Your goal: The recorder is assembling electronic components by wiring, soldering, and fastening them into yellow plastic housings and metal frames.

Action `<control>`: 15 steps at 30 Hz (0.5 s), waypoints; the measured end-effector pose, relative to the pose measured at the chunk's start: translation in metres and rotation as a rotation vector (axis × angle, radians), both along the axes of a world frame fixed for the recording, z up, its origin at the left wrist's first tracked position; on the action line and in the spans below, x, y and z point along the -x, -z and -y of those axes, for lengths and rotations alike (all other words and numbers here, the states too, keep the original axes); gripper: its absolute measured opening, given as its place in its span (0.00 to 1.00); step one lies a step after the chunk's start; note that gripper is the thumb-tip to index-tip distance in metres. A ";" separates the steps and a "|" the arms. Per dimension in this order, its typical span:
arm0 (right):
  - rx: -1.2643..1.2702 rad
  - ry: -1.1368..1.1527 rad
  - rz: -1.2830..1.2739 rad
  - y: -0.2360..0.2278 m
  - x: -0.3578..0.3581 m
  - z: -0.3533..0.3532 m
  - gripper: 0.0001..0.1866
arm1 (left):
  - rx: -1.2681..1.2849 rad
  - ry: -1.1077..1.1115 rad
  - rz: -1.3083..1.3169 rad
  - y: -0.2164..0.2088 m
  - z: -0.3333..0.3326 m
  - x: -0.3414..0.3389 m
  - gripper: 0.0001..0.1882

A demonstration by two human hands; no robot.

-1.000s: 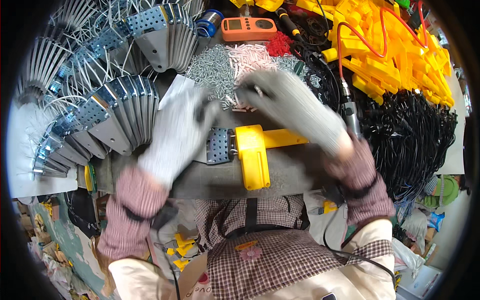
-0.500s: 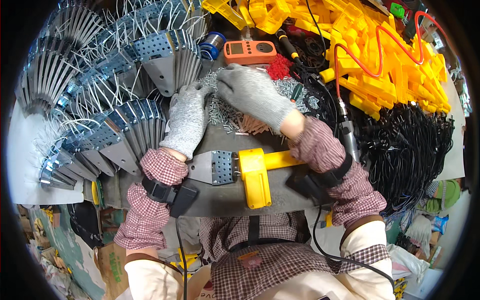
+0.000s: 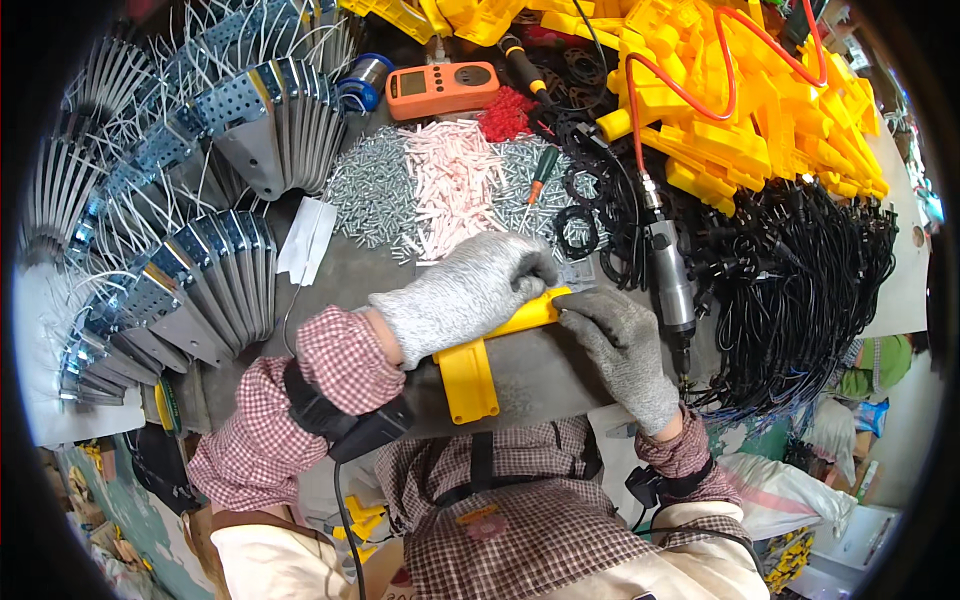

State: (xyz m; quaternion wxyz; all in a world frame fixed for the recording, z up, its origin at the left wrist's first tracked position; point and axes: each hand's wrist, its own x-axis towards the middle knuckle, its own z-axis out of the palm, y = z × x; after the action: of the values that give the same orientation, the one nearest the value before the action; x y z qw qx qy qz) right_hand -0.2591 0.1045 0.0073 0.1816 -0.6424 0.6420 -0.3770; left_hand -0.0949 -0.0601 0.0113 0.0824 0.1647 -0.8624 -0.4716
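A yellow plastic housing (image 3: 467, 383) with a long handle lies on the dark worktop in front of me. My left hand (image 3: 465, 285), in a grey knit glove, reaches across its head, fingers curled above the handle. What those fingers hold, if anything, is hidden. At the handle's right end, my gloved right hand (image 3: 622, 345) grips the yellow plastic between thumb and fingers. The metal blade and perforated plate at the housing's head are covered by my left hand and forearm. Just beyond lie pale pink plugs (image 3: 450, 185) and silver screws (image 3: 372, 190).
Perforated metal blades (image 3: 240, 130) with white wires stand in rows at left. An orange meter (image 3: 442, 90), solder spool (image 3: 366, 80) and small screwdriver (image 3: 541, 175) lie beyond. At right are yellow housings (image 3: 740, 120), black cables (image 3: 800, 300) and a power driver (image 3: 670, 275) on a red hose.
Both hands have come back from the screw pile to the yellow housing. My right hand now grips the handle's end, and my left covers the metal blade. The whole view has shifted slightly.
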 end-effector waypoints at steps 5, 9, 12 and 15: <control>-0.036 0.005 0.075 0.004 -0.001 -0.004 0.10 | 0.251 0.130 -0.017 0.010 -0.007 0.009 0.13; 0.007 0.015 0.000 0.011 -0.005 -0.005 0.09 | 0.389 0.151 0.001 0.004 -0.020 -0.012 0.20; 0.041 0.110 -0.068 0.017 -0.015 -0.006 0.10 | 0.316 0.102 0.091 0.000 -0.028 -0.016 0.22; 0.084 0.062 -0.138 0.019 -0.013 -0.006 0.10 | 0.483 0.103 0.033 0.008 -0.028 -0.015 0.23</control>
State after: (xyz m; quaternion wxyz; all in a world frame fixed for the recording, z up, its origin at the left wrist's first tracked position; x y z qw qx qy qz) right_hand -0.2458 0.1107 -0.0115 0.0979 -0.6538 0.6561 -0.3640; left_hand -0.0803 -0.0320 0.0031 0.0812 0.1038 -0.9585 -0.2527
